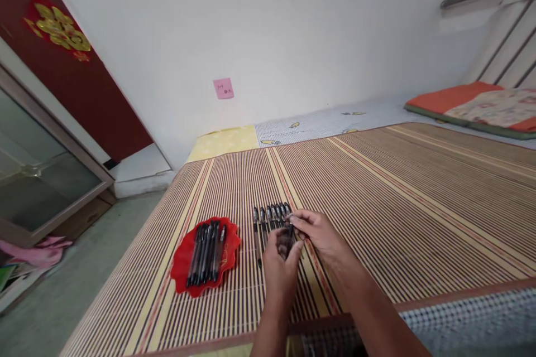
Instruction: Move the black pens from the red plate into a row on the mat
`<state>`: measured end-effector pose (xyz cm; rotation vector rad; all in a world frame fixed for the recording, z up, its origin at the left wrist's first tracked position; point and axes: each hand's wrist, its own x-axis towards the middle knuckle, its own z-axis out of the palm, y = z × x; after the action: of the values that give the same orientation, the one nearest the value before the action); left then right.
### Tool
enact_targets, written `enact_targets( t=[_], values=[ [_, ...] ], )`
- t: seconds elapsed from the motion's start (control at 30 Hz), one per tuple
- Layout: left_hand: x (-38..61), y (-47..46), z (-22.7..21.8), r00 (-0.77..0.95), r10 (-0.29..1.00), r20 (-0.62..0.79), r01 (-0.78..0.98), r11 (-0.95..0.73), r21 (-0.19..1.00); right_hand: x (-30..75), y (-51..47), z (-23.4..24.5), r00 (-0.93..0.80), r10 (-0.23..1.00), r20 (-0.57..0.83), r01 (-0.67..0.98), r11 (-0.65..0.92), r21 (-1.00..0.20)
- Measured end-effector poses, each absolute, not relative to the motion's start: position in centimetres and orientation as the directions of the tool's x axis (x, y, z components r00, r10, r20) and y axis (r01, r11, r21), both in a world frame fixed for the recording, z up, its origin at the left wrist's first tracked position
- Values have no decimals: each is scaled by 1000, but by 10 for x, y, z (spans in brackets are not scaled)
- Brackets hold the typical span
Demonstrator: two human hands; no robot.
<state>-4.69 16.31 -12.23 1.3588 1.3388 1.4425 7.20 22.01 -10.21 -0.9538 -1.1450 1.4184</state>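
Observation:
My right hand (316,232) pinches the upper end of a black pen (291,230) between thumb and fingers. Close beside it, my left hand (281,256) curls its fingers round the lower part of that pen, slightly blurred. Just beyond the hands, several capped black pens (256,228) lie side by side in a row on the striped mat, partly covered by my left hand. To the left, a red plate (179,268) with a scalloped rim holds another bunch of black pens (205,251).
The striped bamboo mat (368,195) covers a bed against a white wall bearing a pink note (223,88). A folded orange and floral quilt (473,101) lies at the far right. On the left are the floor (79,268) and a glass-paned door (42,167).

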Motion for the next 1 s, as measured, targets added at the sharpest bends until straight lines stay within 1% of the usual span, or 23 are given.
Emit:
enact_targets(
  t=[0.1, 0.17, 0.27, 0.4, 0.47, 0.53, 0.67, 0.77, 0.87, 0.93, 1.0],
  values=[
    [-45, 161, -124, -216, 957, 194, 128, -169, 977, 74, 220, -101, -153, 988, 25, -228, -11, -974],
    [-45, 161, -126, -149, 970, 190, 118, -174, 978, 76, 220, -100, -172, 985, 28, -235, -14, -972],
    [-46, 161, -126, -56, 984, 167, 33, -166, 986, 81, 220, -100, -211, 978, 7, -274, -52, -960],
    [-45, 162, -125, -121, 986, 114, -88, -125, 988, 85, 220, -99, -204, 979, -5, -274, -62, -960],
    [-45, 163, -126, -134, 985, 107, -88, -119, 989, 86, 219, -96, -202, 979, 4, -252, -48, -967],
    [-45, 162, -128, -94, 992, 88, -84, -96, 992, 87, 218, -93, -213, 977, 6, -252, -49, -967],
    [-45, 158, -127, 19, 999, -33, -184, 36, 982, 90, 216, -89, -204, 979, 1, -360, -74, -930],
    [-43, 157, -124, 54, 998, -43, -219, 54, 974, 91, 216, -89, -186, 982, -5, -425, -85, -901],
    [-42, 157, -120, 66, 998, -5, -162, 16, 987, 92, 219, -89, -88, 996, -4, -505, -48, -862],
    [-42, 157, -117, 81, 997, 10, -102, -1, 995, 97, 223, -89, 47, 999, 2, -562, 28, -826],
    [-42, 156, -114, 94, 995, 19, -46, -14, 999, 108, 228, -90, 208, 978, 13, -586, 135, -799]
  ],
)
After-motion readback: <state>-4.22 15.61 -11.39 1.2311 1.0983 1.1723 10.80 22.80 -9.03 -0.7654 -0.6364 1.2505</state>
